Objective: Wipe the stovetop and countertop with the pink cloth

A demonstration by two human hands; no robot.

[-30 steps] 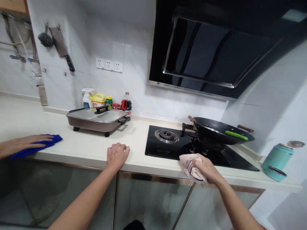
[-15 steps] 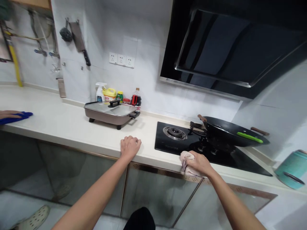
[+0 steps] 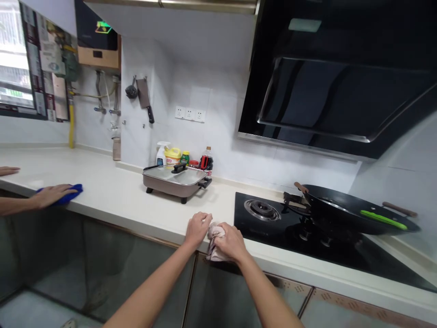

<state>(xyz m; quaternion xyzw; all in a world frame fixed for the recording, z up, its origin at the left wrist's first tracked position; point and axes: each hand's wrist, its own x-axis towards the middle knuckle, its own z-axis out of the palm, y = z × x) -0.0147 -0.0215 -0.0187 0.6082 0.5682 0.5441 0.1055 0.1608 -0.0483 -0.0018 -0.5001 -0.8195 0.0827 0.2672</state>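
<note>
My right hand point(image 3: 232, 241) grips a crumpled pale pinkish cloth point(image 3: 216, 246) at the counter's front edge, and part of the cloth hangs over the lip. Just left of it, my left hand point(image 3: 199, 229) rests on the white counter point(image 3: 112, 189), its fingers curled in and nothing visible in them. Both hands are close together, left of the black gas stove point(image 3: 246, 221). Behind my left hand stands a brownish electric pan point(image 3: 172, 182) with a glass lid.
A large wok point(image 3: 341, 209) with a green-handled utensil point(image 3: 384, 219) sits on the stove, under a black range hood point(image 3: 317, 100). Bottles point(image 3: 207, 161) stand behind the electric pan. At the left, another person's hand point(image 3: 51, 196) presses a blue cloth point(image 3: 70, 193) on the counter.
My right hand has slid the pinkish cloth left along the edge, from before the stove to beside my left hand. The view has shifted up and left. More of the other person's arms shows.
</note>
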